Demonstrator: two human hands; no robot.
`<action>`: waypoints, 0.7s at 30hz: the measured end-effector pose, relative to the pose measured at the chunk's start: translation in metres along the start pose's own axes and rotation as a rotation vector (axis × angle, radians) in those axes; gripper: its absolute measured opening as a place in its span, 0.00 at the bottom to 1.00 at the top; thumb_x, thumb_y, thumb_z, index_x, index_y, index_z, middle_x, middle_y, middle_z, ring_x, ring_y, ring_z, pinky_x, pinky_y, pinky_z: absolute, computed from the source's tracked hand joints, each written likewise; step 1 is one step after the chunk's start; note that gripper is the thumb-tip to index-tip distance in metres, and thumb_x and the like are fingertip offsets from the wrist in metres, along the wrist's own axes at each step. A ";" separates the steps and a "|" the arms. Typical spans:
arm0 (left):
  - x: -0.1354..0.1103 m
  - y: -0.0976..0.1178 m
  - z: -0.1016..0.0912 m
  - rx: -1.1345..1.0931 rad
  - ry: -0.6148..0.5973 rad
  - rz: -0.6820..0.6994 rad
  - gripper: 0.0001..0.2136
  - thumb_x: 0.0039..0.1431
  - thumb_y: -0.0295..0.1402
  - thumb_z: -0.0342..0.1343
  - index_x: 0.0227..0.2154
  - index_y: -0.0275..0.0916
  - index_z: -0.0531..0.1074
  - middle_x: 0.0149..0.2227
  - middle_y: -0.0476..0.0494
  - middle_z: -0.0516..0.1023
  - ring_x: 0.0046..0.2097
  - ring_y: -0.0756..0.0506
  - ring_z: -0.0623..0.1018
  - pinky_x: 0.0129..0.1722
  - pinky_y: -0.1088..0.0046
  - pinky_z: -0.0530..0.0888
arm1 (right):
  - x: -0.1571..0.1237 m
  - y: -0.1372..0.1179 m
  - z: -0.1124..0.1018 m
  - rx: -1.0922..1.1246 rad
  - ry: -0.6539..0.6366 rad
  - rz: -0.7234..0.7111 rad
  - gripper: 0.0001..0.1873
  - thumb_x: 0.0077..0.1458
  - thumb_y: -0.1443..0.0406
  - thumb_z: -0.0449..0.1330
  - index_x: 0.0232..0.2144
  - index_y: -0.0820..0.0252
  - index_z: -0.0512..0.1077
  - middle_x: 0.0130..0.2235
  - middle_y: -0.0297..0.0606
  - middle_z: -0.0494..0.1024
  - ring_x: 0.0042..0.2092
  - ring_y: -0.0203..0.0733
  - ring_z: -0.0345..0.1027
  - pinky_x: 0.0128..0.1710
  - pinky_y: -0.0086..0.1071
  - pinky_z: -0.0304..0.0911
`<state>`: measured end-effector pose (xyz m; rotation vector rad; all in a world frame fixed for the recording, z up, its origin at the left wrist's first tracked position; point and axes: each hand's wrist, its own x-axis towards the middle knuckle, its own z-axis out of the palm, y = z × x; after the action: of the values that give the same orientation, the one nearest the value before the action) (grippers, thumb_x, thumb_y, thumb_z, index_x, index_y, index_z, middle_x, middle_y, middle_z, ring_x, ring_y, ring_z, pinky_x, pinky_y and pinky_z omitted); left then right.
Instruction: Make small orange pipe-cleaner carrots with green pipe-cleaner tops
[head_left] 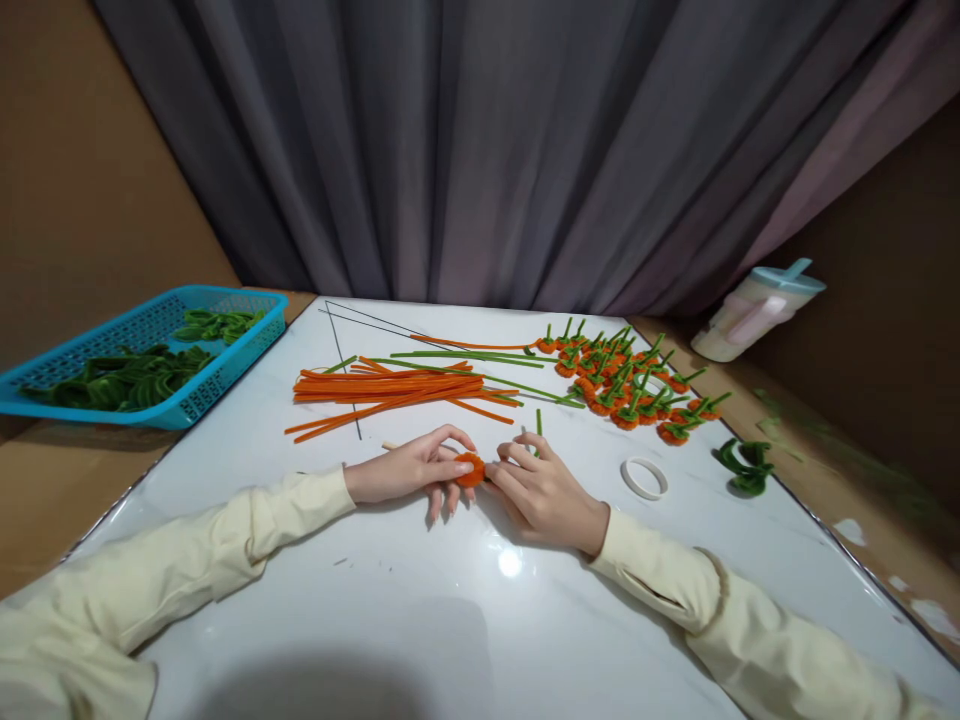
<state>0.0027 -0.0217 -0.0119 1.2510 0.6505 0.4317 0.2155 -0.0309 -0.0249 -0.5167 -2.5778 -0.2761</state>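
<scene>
My left hand (409, 470) and my right hand (541, 492) meet at the middle of the white table (390, 620). Between their fingertips sits a small orange coil of pipe cleaner (470, 468), pinched from both sides. A short green pipe-cleaner piece (538, 424) sticks up just behind my right hand. A thin wooden stick (393, 446) pokes out behind my left hand. Both arms wear cream sleeves.
A bundle of orange pipe cleaners (390, 388) and long green ones (480, 358) lie behind the hands. Several finished orange-and-green pieces (630, 385) are heaped at back right. A white tape ring (644, 478), green scraps (742, 465), a blue basket (142, 350) and a lidded cup (757, 310) surround them.
</scene>
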 end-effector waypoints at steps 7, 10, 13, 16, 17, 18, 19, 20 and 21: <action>-0.006 -0.008 0.010 0.530 0.309 0.201 0.15 0.52 0.36 0.58 0.40 0.41 0.60 0.33 0.49 0.72 0.32 0.50 0.74 0.30 0.75 0.70 | 0.001 0.000 0.000 -0.027 0.048 0.035 0.06 0.57 0.72 0.49 0.36 0.66 0.65 0.27 0.40 0.73 0.34 0.42 0.61 0.41 0.40 0.54; -0.010 -0.016 0.008 0.869 0.425 0.344 0.11 0.56 0.37 0.55 0.40 0.40 0.64 0.37 0.45 0.74 0.34 0.49 0.73 0.35 0.73 0.70 | -0.001 0.000 0.002 -0.053 0.050 0.025 0.08 0.57 0.74 0.48 0.37 0.66 0.65 0.24 0.38 0.71 0.33 0.41 0.61 0.41 0.40 0.54; -0.011 -0.021 0.004 1.048 0.399 0.422 0.13 0.58 0.39 0.52 0.43 0.39 0.65 0.39 0.43 0.74 0.36 0.47 0.74 0.37 0.73 0.69 | -0.002 0.001 0.003 -0.058 0.042 0.010 0.09 0.56 0.75 0.47 0.36 0.65 0.64 0.25 0.38 0.71 0.32 0.40 0.60 0.41 0.39 0.55; -0.010 -0.019 0.002 1.172 0.371 0.450 0.13 0.59 0.39 0.51 0.43 0.38 0.67 0.36 0.42 0.75 0.38 0.45 0.74 0.37 0.72 0.69 | -0.003 0.001 0.004 -0.021 0.033 0.018 0.08 0.56 0.75 0.47 0.36 0.65 0.64 0.26 0.39 0.71 0.31 0.40 0.60 0.39 0.38 0.55; -0.010 -0.018 0.002 1.214 0.382 0.455 0.12 0.59 0.39 0.51 0.42 0.38 0.68 0.36 0.42 0.75 0.38 0.45 0.74 0.37 0.71 0.69 | -0.003 0.001 0.005 -0.005 0.035 0.030 0.09 0.55 0.76 0.47 0.36 0.65 0.64 0.26 0.39 0.71 0.31 0.40 0.60 0.38 0.38 0.54; -0.010 -0.016 0.002 1.252 0.400 0.458 0.12 0.59 0.39 0.50 0.41 0.38 0.69 0.36 0.41 0.76 0.38 0.44 0.74 0.37 0.71 0.68 | -0.003 0.001 0.005 0.011 0.040 0.044 0.09 0.55 0.76 0.47 0.37 0.65 0.63 0.26 0.39 0.71 0.31 0.40 0.59 0.38 0.39 0.54; -0.010 -0.015 0.002 1.282 0.418 0.458 0.12 0.59 0.40 0.50 0.41 0.38 0.69 0.36 0.41 0.76 0.38 0.44 0.74 0.37 0.70 0.68 | -0.003 0.001 0.006 0.026 0.046 0.057 0.09 0.55 0.76 0.46 0.37 0.65 0.63 0.26 0.39 0.71 0.31 0.40 0.59 0.38 0.39 0.54; -0.010 -0.014 0.002 1.303 0.428 0.456 0.12 0.60 0.40 0.49 0.40 0.38 0.70 0.36 0.41 0.76 0.38 0.44 0.74 0.37 0.70 0.68 | -0.003 0.002 0.006 0.040 0.052 0.066 0.10 0.55 0.76 0.46 0.37 0.65 0.63 0.26 0.39 0.71 0.31 0.40 0.59 0.39 0.39 0.54; -0.010 -0.014 0.002 1.314 0.428 0.454 0.12 0.60 0.40 0.49 0.40 0.38 0.70 0.36 0.41 0.76 0.38 0.44 0.74 0.37 0.70 0.68 | -0.003 0.002 0.006 0.054 0.055 0.071 0.09 0.55 0.76 0.46 0.37 0.65 0.63 0.26 0.39 0.71 0.31 0.40 0.59 0.39 0.39 0.54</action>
<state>-0.0040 -0.0328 -0.0229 2.6242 1.0758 0.6873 0.2165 -0.0287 -0.0314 -0.5708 -2.5004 -0.1929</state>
